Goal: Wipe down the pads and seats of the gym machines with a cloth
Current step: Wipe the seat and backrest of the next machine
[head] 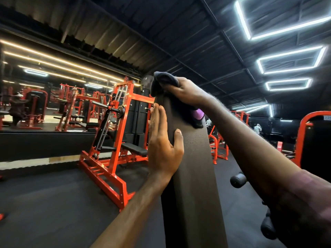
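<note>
Cloth [163, 81] is sitting bunched at the top end of the tall back pad [189, 158], right hand [186, 92] gripping it to wipe there, while the left hand [163, 140] is pressing flat-fingered on the pad's side, probably steadying it.

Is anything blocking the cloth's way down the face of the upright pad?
Nothing visible does. The dark grey cloth sits at the top of the tall brown vinyl pad; the left hand lies flat on its side edge, off the face.
</note>
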Available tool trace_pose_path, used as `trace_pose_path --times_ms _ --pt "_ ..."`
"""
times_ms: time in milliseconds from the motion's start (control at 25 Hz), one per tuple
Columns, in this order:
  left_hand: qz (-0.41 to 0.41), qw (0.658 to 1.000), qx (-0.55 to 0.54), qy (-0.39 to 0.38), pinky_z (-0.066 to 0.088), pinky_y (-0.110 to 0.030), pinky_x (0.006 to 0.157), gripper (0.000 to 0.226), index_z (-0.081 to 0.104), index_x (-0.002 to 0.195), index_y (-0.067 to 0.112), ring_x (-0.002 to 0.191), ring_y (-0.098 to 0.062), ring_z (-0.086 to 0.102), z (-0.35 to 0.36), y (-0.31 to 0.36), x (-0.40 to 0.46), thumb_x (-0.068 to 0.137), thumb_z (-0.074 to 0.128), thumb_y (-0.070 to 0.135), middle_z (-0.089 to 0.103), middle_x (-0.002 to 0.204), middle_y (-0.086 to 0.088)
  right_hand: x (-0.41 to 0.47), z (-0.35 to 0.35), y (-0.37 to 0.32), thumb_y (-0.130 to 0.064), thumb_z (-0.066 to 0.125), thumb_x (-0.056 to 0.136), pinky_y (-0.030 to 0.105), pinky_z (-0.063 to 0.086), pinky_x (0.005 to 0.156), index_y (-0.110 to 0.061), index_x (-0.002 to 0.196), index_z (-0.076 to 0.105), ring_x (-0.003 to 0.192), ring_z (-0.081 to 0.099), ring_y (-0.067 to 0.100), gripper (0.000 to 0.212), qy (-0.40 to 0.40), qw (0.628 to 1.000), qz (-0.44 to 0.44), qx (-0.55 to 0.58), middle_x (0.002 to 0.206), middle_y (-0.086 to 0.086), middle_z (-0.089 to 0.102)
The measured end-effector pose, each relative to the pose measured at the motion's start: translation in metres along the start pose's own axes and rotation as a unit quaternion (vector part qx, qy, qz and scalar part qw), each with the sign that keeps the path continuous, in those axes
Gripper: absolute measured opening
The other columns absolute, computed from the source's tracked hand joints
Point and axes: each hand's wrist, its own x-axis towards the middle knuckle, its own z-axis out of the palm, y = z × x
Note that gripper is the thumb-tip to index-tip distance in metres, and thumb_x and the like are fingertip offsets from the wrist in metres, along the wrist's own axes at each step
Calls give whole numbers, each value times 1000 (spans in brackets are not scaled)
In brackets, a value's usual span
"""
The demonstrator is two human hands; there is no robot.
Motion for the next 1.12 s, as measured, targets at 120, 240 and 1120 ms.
trace_pose_path --times_ms 120,240,1120 --pt "-31 996 -74 26 23 -27 128 82 35 162 7 158 -10 25 -2 -3 -3 91 72 19 33 170 -7 -20 12 -11 -38 60 102 48 51 105 -30 127 68 118 61 10 27 -8 971 -151 -186 120 -12 68" --pt "-58 991 -114 46 28 -21 124 77 46 156 4 151 -9 37 -11 -4 -1 87 79 16 46 162 -9 -24 14 -27 -42 53 99 56 46 108 -22 134 66 136 53 26 42 -87 930 -199 -298 135 1 65" --pt "-333 859 -6 -388 58 -36 96 27 77 117 24 101 -2 73 -210 -143 203 95 72 8 79 108 12 97 51 -78 -37 76 85 43 51 81 -24 105 62 102 71 30 29 -266 926 43 -266 109 -2 73"
